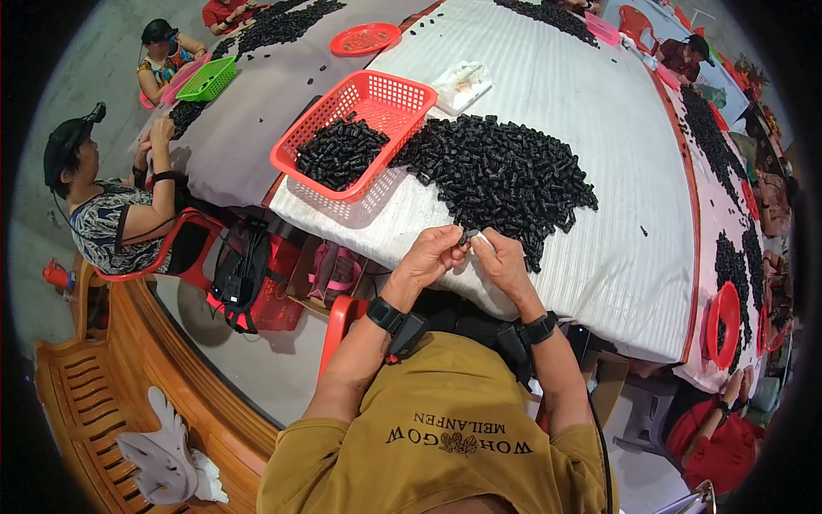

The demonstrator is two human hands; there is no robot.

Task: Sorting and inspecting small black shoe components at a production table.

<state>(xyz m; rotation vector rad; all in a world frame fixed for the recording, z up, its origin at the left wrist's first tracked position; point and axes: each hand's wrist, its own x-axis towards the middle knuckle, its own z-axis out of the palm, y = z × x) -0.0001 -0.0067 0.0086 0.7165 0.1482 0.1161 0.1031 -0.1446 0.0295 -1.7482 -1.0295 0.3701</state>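
My left hand is closed in a pinch at the table's near edge, with a small black part between thumb and fingertips. Right beside it, almost touching, my right hand is pinched too. A pale glint shows at its fingertips, but what it grips is too small to make out. Just beyond both hands spreads a heap of small black plastic parts, its near tail reaching my right fingers. To the left of the heap stands a red perforated basket, holding more of the same black parts in its near left portion.
A crumpled white plastic bag lies behind the heap on the white tablecloth. Farther off are a red tray and a green basket. Co-workers sit along the left and right. A wooden bench stands at lower left.
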